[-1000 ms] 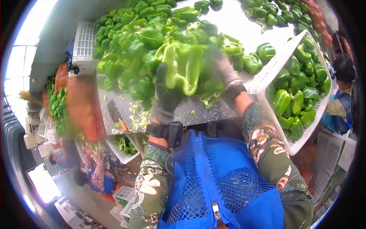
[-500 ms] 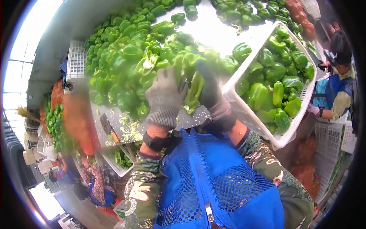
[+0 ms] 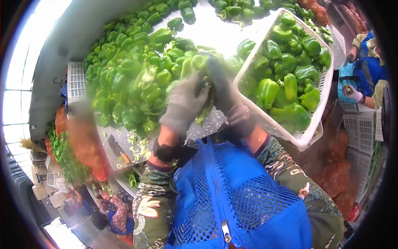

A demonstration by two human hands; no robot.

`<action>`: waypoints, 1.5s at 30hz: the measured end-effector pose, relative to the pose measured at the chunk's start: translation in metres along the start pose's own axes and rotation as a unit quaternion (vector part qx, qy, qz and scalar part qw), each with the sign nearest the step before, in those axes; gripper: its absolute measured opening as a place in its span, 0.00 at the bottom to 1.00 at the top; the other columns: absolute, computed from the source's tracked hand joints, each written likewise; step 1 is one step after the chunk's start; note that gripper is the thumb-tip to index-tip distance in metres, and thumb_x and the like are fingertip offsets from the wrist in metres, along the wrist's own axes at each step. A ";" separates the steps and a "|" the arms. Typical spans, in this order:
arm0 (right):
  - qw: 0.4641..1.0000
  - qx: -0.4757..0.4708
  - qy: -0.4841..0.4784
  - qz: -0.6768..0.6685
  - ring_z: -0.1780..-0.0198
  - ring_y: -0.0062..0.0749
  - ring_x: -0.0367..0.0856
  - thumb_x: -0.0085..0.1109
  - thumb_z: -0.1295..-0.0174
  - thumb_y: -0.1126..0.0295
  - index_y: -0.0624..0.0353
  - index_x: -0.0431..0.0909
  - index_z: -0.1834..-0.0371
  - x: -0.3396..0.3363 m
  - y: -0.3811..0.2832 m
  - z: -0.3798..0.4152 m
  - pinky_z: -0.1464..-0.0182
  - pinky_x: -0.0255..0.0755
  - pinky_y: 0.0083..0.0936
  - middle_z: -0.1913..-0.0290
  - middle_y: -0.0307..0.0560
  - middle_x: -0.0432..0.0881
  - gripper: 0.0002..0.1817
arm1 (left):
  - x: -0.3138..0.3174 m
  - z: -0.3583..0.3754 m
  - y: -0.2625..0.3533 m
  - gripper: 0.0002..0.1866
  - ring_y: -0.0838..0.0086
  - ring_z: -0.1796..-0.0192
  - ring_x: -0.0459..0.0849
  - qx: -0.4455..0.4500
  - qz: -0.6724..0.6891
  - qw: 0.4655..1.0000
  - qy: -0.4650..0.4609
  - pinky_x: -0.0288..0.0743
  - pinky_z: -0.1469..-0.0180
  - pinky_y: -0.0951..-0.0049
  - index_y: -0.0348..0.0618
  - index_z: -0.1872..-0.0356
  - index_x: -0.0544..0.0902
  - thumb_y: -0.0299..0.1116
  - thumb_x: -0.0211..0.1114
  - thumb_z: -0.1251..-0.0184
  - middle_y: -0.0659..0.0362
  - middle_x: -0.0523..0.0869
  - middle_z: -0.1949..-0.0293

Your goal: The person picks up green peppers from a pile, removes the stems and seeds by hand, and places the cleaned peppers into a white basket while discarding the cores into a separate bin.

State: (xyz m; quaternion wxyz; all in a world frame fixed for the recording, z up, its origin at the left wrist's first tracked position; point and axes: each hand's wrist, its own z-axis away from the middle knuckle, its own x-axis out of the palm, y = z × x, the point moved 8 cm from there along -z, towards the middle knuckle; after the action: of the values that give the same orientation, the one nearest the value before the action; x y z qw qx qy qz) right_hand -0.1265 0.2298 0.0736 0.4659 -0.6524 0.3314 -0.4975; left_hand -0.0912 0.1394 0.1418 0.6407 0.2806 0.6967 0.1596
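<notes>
Where two gloved hands come together over the counter (image 3: 201, 129), one green pepper (image 3: 206, 110) is caught between them, at the centre of the view. The left hand (image 3: 182, 98) has its grip closed on that pepper from the nine o'clock side; the right hand (image 3: 224, 93) grips it from the three o'clock side, though its fingers are blurred. Taking the hands as the middle of the dial, one heap of peppers (image 3: 128, 74), too many to count, spreads from nine to eleven. Two stray peppers, a near one (image 3: 175, 23) and a far one (image 3: 188, 15), lie at eleven. One loose pepper (image 3: 245, 48) lies at one, near the filled crate (image 3: 304, 142), a single white one between two and three, its peppers partly hidden and uncountable. At eight, one knife (image 3: 118, 150) lies on the counter near pale scraps (image 3: 143, 145); another white crate (image 3: 76, 81) stands at nine. Toward seven, at least one other person (image 3: 120, 216) is visible.
</notes>
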 end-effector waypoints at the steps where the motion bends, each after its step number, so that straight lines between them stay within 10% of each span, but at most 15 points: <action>1: 0.990 -0.026 0.006 0.138 0.39 0.44 0.70 0.44 0.28 0.67 0.61 0.66 0.37 0.003 -0.011 0.003 0.36 0.62 0.32 0.41 0.57 0.71 0.19 | 0.003 -0.003 -0.003 0.10 0.80 0.69 0.78 -0.005 -0.032 0.999 -0.011 0.74 0.65 0.74 0.35 0.55 0.79 0.28 0.62 0.35 0.60 0.82 0.72; 5: 0.832 -0.339 0.049 0.436 0.41 0.43 0.72 0.54 0.33 0.67 0.55 0.68 0.39 0.022 -0.031 0.016 0.39 0.66 0.31 0.44 0.58 0.73 0.20 | 0.022 0.007 -0.034 0.11 0.81 0.65 0.74 -0.014 0.159 0.987 -0.012 0.73 0.60 0.76 0.30 0.55 0.78 0.27 0.58 0.34 0.58 0.82 0.67; 7: 0.996 -0.060 0.022 -0.065 0.41 0.35 0.72 0.54 0.32 0.62 0.56 0.68 0.38 0.009 -0.008 -0.006 0.38 0.65 0.28 0.42 0.50 0.73 0.21 | -0.013 0.024 -0.031 0.11 0.80 0.58 0.75 -0.010 -0.017 0.999 0.044 0.72 0.54 0.77 0.35 0.53 0.79 0.21 0.55 0.35 0.63 0.80 0.59; 9: 0.860 0.088 -0.026 -0.502 0.41 0.27 0.71 0.53 0.31 0.57 0.56 0.68 0.38 0.021 -0.003 -0.011 0.36 0.64 0.25 0.40 0.42 0.73 0.23 | -0.064 0.058 -0.059 0.16 0.74 0.52 0.78 -0.080 0.022 0.986 0.144 0.73 0.49 0.76 0.37 0.46 0.75 0.19 0.53 0.35 0.59 0.79 0.50; 12: 0.992 -0.110 0.069 0.009 0.51 0.33 0.73 0.64 0.42 0.54 0.53 0.64 0.36 0.013 -0.052 -0.032 0.44 0.69 0.37 0.50 0.45 0.73 0.33 | -0.101 0.127 -0.083 0.09 0.77 0.55 0.78 0.128 -0.234 0.934 0.237 0.74 0.56 0.77 0.38 0.54 0.77 0.22 0.55 0.33 0.61 0.80 0.55; 14: 0.909 -0.253 0.030 0.330 0.53 0.41 0.75 0.70 0.51 0.51 0.48 0.59 0.33 0.046 -0.095 -0.029 0.49 0.71 0.39 0.52 0.52 0.73 0.43 | -0.076 0.172 -0.165 0.06 0.77 0.59 0.80 0.039 -0.272 0.962 -0.007 0.74 0.60 0.75 0.36 0.59 0.77 0.21 0.54 0.34 0.61 0.82 0.62; 15: 0.816 -0.317 -0.006 0.483 0.53 0.45 0.76 0.72 0.55 0.49 0.46 0.56 0.32 0.067 -0.107 -0.025 0.50 0.72 0.39 0.52 0.57 0.73 0.47 | -0.048 0.233 -0.255 0.09 0.59 0.62 0.82 -0.282 0.083 0.954 -0.055 0.76 0.58 0.67 0.42 0.61 0.82 0.29 0.55 0.35 0.49 0.83 0.68; 16: 0.788 -0.246 -0.089 0.558 0.52 0.50 0.77 0.68 0.49 0.51 0.48 0.58 0.34 0.067 -0.107 -0.030 0.49 0.73 0.40 0.50 0.59 0.73 0.41 | -0.013 0.324 -0.350 0.16 0.55 0.55 0.84 -0.364 -0.264 0.863 -0.230 0.77 0.51 0.66 0.43 0.58 0.84 0.43 0.59 0.39 0.46 0.85 0.63; 18: 0.922 -0.135 -0.082 0.354 0.48 0.52 0.77 0.67 0.47 0.52 0.48 0.57 0.32 0.012 -0.090 -0.063 0.45 0.72 0.41 0.49 0.61 0.73 0.41 | 0.011 0.348 -0.279 0.25 0.53 0.45 0.82 -0.371 -0.307 0.725 -0.493 0.76 0.44 0.60 0.50 0.53 0.84 0.56 0.62 0.45 0.45 0.84 0.52; 23: 0.953 -0.168 0.073 0.241 0.50 0.38 0.79 0.49 0.35 0.72 0.55 0.71 0.39 -0.242 -0.135 -0.035 0.44 0.73 0.30 0.49 0.55 0.77 0.19 | 0.034 0.456 -0.320 0.25 0.59 0.60 0.86 -0.413 -0.165 0.848 -0.286 0.80 0.52 0.61 0.46 0.49 0.81 0.49 0.71 0.45 0.50 0.86 0.57; 28: 0.651 0.082 0.434 0.617 0.36 0.57 0.66 0.56 0.37 0.67 0.51 0.60 0.30 -0.447 -0.246 0.081 0.38 0.67 0.39 0.42 0.63 0.70 0.30 | 0.081 0.451 -0.273 0.15 0.68 0.64 0.86 -0.590 0.168 0.772 -0.166 0.79 0.56 0.66 0.39 0.53 0.82 0.33 0.67 0.40 0.54 0.87 0.61; 31: 0.504 0.178 0.436 0.724 0.37 0.63 0.64 0.54 0.47 0.31 0.46 0.53 0.27 -0.489 -0.211 0.091 0.38 0.64 0.45 0.35 0.65 0.62 0.49 | 0.108 0.424 -0.271 0.12 0.71 0.60 0.86 -0.501 0.098 0.817 -0.270 0.77 0.54 0.72 0.37 0.56 0.84 0.31 0.65 0.39 0.54 0.89 0.62; 40: 0.267 0.195 0.286 0.899 0.29 0.59 0.56 0.52 0.42 0.37 0.47 0.57 0.27 -0.470 -0.127 0.053 0.31 0.44 0.62 0.28 0.58 0.57 0.43 | 0.100 0.311 -0.229 0.12 0.79 0.71 0.79 -0.570 0.267 0.764 -0.142 0.76 0.69 0.77 0.39 0.51 0.80 0.31 0.59 0.31 0.62 0.82 0.69; 42: 0.413 0.287 0.155 0.850 0.37 0.51 0.69 0.57 0.45 0.39 0.56 0.60 0.30 -0.428 -0.156 0.038 0.34 0.56 0.52 0.40 0.61 0.73 0.45 | 0.098 0.322 -0.235 0.11 0.81 0.74 0.76 -0.547 0.273 0.781 -0.129 0.74 0.72 0.79 0.40 0.51 0.80 0.31 0.58 0.30 0.63 0.80 0.70; 45: 0.354 0.332 0.209 0.849 0.44 0.49 0.76 0.62 0.47 0.40 0.59 0.67 0.37 -0.444 -0.160 0.055 0.41 0.68 0.40 0.48 0.61 0.77 0.42 | 0.096 0.337 -0.222 0.11 0.80 0.74 0.77 -0.562 0.285 0.769 -0.105 0.72 0.75 0.79 0.41 0.52 0.81 0.33 0.59 0.31 0.63 0.81 0.71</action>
State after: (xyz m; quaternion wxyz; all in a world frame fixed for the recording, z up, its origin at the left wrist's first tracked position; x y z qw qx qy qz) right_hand -0.2058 0.6982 0.0687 0.7345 0.3088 0.6037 -0.0273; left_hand 0.1965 -0.0253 -0.1077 0.6783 0.0708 0.2985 0.6677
